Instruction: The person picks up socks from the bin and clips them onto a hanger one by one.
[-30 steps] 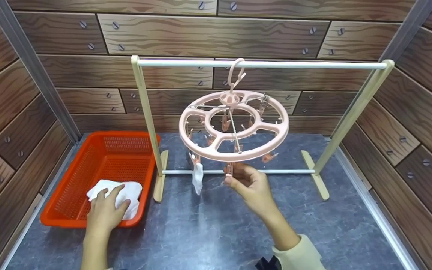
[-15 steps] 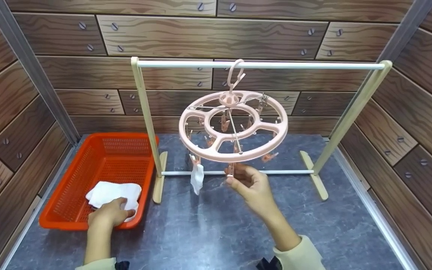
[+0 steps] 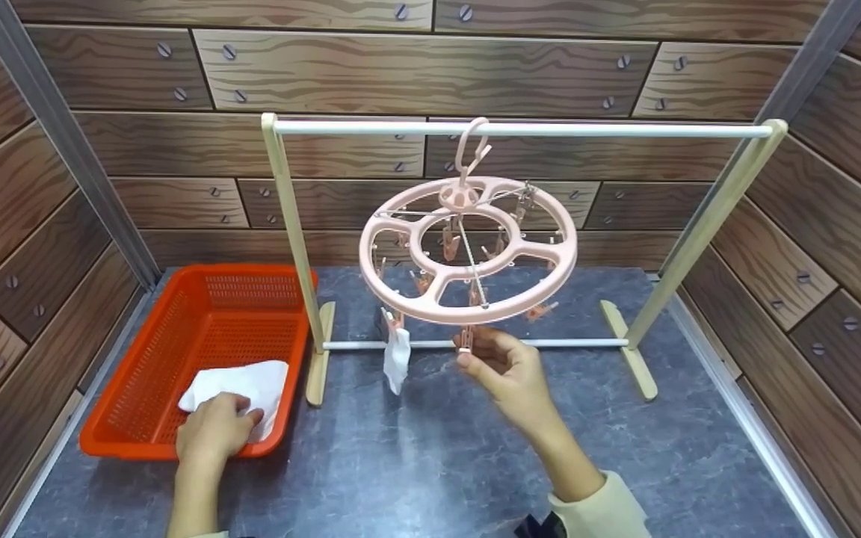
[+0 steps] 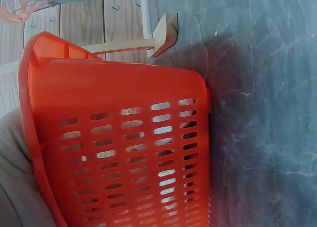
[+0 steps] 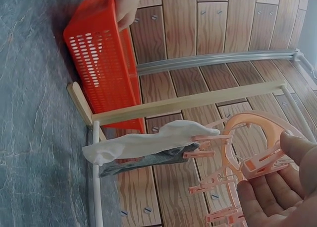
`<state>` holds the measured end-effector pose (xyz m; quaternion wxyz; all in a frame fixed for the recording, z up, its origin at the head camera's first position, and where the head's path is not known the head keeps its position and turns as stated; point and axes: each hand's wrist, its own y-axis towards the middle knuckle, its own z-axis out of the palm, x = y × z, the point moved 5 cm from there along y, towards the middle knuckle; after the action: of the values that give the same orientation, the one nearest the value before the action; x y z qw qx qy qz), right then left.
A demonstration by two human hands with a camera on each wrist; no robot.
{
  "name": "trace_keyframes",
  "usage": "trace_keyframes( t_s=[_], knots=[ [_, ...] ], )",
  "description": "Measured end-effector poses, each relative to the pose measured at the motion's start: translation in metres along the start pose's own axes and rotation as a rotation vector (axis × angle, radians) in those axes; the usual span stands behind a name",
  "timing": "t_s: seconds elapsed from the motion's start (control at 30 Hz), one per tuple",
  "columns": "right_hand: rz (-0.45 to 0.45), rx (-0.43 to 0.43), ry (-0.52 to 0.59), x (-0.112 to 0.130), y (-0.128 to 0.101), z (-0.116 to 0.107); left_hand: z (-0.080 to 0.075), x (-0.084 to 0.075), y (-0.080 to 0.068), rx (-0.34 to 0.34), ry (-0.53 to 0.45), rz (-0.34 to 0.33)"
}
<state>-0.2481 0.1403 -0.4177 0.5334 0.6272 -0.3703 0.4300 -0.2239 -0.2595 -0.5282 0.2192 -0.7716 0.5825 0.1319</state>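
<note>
A pink round peg hanger (image 3: 468, 250) hangs by its hook from the white rail of a drying rack (image 3: 625, 130). My right hand (image 3: 469, 351) is raised under the hanger's front rim and pinches a pink peg (image 3: 466, 340) there; in the right wrist view the peg (image 5: 262, 165) sits between thumb and fingers (image 5: 277, 197). A white sock (image 3: 397, 357) hangs from a neighbouring peg, with a grey one (image 5: 143, 163) behind it. My left hand (image 3: 240, 415) is down in the orange basket (image 3: 139, 373) and grips a white cloth (image 3: 244, 381).
The basket stands at the left on the grey stone-patterned floor (image 3: 415, 463), its slotted wall (image 4: 124, 138) next to the rack's wooden foot (image 4: 164, 32). Wood-panelled walls close in on three sides. The rack's low crossbar (image 3: 550, 343) runs behind my right hand.
My left hand went from lying flat on the white cloth to curling round it, and drew it toward the basket's near wall. The right hand has stayed at the peg.
</note>
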Motion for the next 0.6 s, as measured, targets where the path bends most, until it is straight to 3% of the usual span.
trace_keyframes(
  t_s=[0.33,0.6],
  knots=[
    [-0.01,0.003,-0.007,0.002,0.001,-0.001,-0.013,0.0,-0.01,-0.343,-0.183,0.148],
    [-0.004,-0.003,-0.003,0.003,0.002,0.0,-0.023,0.006,-0.02,-0.791,-0.375,0.154]
  ],
)
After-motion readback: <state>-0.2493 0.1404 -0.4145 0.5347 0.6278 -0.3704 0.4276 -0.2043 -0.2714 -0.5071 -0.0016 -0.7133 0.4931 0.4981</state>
